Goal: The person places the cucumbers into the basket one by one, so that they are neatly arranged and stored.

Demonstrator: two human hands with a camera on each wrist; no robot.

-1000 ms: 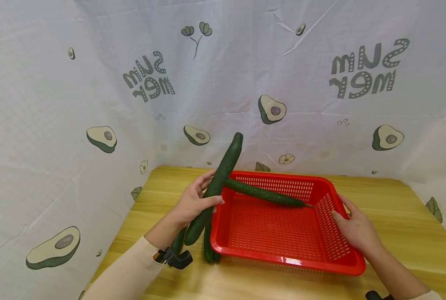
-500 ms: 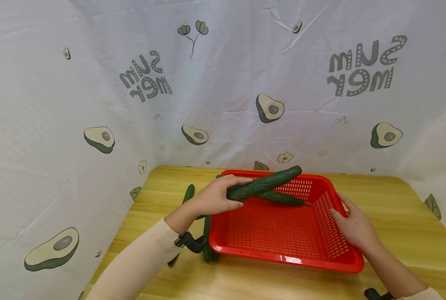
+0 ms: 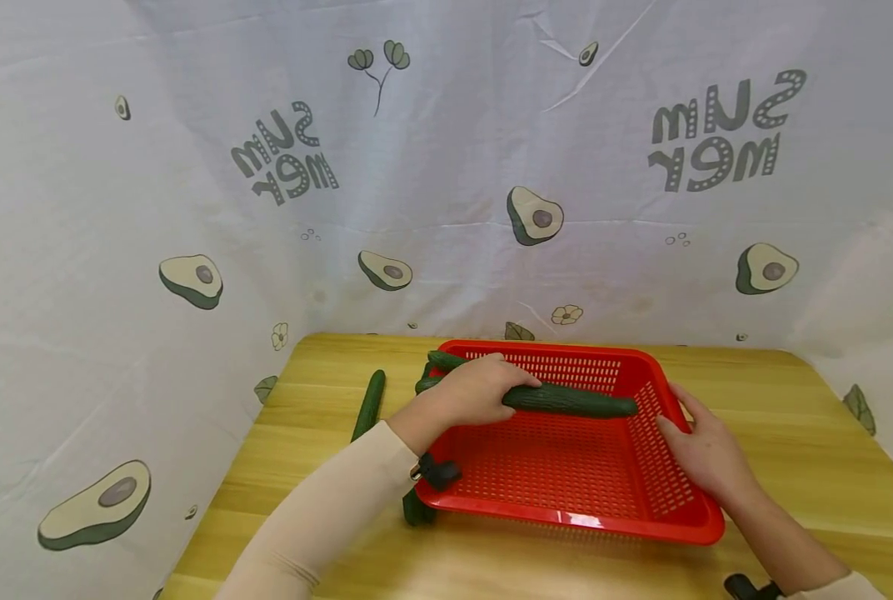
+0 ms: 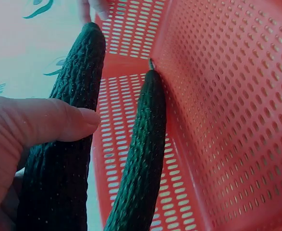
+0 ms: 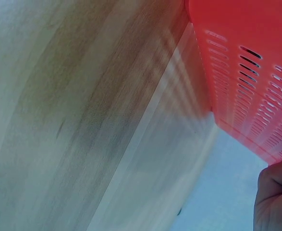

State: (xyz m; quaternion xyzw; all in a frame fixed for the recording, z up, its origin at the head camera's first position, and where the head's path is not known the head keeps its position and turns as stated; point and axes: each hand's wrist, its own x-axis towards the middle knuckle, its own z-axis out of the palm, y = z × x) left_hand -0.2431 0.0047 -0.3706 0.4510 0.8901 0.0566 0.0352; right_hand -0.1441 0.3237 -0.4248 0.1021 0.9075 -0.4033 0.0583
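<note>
Head: gripping cucumber (image 3: 574,401) in left hand (image 3: 480,390), basket (image 3: 559,517) at three o'clock in right hand (image 3: 707,450); could bruise if dropped.

Head view looks forward-down; close wrist views share its basket (image 3: 506,511).

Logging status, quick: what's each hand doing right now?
Left hand: closed, holding a cucumber.
Right hand: closed, gripping the perforated red basket by its rim.

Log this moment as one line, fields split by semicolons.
left hand: holds cucumber over red basket; right hand: grips basket rim; second cucumber: reaches into basket; another cucumber: on table, left of basket
</note>
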